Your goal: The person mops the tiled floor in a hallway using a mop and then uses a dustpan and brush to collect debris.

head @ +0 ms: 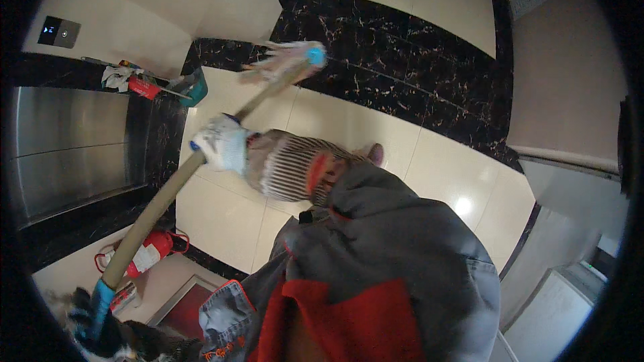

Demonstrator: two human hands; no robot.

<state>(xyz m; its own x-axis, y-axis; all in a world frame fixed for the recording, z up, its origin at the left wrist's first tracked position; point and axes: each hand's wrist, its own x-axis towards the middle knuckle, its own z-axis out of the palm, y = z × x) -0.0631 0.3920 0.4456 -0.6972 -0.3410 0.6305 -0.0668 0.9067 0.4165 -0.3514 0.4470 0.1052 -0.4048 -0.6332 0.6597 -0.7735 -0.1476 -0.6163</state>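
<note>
A mop with a long tan handle (151, 211) crosses the left half of the view at a slant. My right hand (221, 143), in a white knit glove with blue edges, grips the handle about midway. Around its wrist is a striped sleeve cuff (289, 168). My left hand (98, 327), in a dark glove, closes round the blue end grip (102, 296) at the lower left. At the far end are the pale mop strands (276, 63) and a bright blue connector (315, 55). The strands are blurred; I cannot tell whether they touch the floor.
Cream floor tiles (226, 206) meet a black marble band (372, 40). Steel lift doors (75, 151) and a call panel (59, 31) are at left. A green dustpan (196, 88) stands by the wall. A red fire extinguisher (158, 246) and white cabinet (548, 306) stand nearby.
</note>
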